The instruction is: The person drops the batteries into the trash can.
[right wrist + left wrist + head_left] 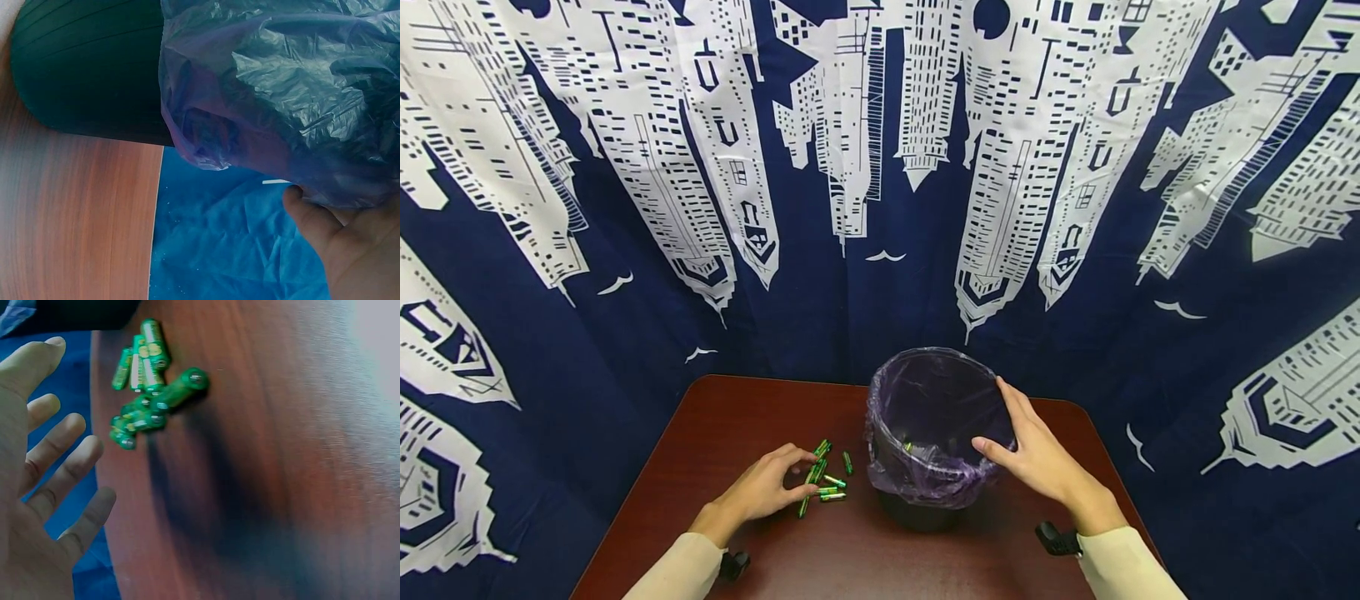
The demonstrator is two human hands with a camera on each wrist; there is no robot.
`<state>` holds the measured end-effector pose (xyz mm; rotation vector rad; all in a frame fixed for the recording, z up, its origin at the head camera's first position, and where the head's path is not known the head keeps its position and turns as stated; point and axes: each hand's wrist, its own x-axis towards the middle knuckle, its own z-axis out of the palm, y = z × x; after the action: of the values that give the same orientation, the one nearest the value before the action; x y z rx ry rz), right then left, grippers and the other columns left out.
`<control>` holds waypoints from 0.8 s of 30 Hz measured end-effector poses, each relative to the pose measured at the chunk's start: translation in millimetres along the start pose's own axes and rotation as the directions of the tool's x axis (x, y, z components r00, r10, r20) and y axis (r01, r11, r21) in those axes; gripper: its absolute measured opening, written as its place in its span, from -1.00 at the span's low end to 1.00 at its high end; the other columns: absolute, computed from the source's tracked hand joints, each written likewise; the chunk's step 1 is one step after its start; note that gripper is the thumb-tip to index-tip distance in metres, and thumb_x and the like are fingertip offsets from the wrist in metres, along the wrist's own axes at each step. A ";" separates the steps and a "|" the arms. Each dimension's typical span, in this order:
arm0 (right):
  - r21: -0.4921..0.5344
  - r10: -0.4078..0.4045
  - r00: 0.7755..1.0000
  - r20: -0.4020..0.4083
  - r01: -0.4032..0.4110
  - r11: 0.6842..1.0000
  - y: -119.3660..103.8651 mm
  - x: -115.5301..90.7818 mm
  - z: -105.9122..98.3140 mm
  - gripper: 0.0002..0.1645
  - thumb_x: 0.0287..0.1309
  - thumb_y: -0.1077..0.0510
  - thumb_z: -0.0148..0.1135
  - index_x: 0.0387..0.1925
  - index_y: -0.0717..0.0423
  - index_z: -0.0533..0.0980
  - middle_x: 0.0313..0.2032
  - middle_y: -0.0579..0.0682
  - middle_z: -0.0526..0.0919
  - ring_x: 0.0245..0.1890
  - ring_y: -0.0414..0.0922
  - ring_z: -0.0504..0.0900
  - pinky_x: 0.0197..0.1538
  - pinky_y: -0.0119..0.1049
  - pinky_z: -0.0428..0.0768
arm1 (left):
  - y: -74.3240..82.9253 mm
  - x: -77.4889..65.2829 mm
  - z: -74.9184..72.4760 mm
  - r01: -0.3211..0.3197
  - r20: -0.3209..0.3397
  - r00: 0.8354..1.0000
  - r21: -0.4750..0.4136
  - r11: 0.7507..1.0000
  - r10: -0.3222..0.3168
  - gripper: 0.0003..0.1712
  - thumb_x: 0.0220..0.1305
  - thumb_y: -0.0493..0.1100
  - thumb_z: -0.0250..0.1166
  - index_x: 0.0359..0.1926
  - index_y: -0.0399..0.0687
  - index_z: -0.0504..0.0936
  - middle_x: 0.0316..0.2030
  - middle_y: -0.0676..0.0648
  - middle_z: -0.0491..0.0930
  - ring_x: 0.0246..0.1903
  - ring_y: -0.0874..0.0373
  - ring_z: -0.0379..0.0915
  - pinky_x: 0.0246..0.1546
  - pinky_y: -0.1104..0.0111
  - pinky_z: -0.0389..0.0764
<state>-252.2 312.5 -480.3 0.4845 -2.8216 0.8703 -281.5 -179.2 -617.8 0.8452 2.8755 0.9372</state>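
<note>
Several green cylindrical batteries (815, 473) lie in a loose cluster on the table, shown closer in the left wrist view. My left hand (769, 483) is over the left side of this cluster, fingers spread and loosely bent, holding nothing. To the right stands a dark bin (87, 69) lined with a translucent purple plastic bag (925, 487) folded over its rim. My right hand (1037, 450) rests at the bin's right rim, its fingers fairly straight and its thumb apart from them. In the right wrist view, the bag hides most of those fingers.
The reddish-brown wooden table (737, 417) has its back edge close to a blue curtain (820, 317) printed with white buildings. A small yellow-green piece (908, 447) shows inside the bin. Dark wrist devices (1057, 539) are strapped at both cuffs.
</note>
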 end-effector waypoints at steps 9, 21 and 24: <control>-0.007 0.015 1.000 0.013 -0.015 1.000 -1.0 0.1 -0.4 0.41 0.48 -0.38 0.45 0.95 0.02 -0.14 0.86 0.34 0.07 0.76 0.54 0.27 0.62 0.71 0.31 | -12.1 -11.8 13.8 0.027 0.064 0.998 -0.046 0.999 -0.024 -0.40 0.51 0.12 0.63 0.39 -0.06 0.75 0.19 -0.04 0.74 0.06 0.05 0.73 0.03 0.25 0.80; -0.001 0.013 1.000 0.012 -0.013 1.000 -0.6 0.7 -0.7 0.41 0.48 -0.37 0.45 0.93 0.10 -0.11 0.86 0.34 0.06 0.77 0.53 0.25 0.64 0.70 0.30 | -22.1 -21.4 21.7 0.052 0.102 0.994 -0.050 0.997 -0.047 -0.45 0.42 0.08 0.71 0.29 -0.04 0.80 0.17 0.07 0.73 0.04 0.09 0.72 0.10 0.19 0.83; -0.001 0.016 1.000 0.010 -0.016 1.000 -0.1 0.2 -0.6 0.41 0.47 -0.37 0.45 0.93 0.13 -0.10 0.86 0.35 0.06 0.78 0.53 0.24 0.65 0.70 0.29 | -23.0 -22.0 22.8 0.050 0.099 0.994 -0.039 0.998 -0.046 -0.45 0.38 0.08 0.74 0.26 -0.02 0.82 0.14 0.11 0.73 0.04 0.10 0.72 0.11 0.21 0.83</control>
<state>-252.4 312.8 -479.7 0.4683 -2.8381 0.8716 -270.3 -193.2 -652.6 0.7922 2.7707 0.9202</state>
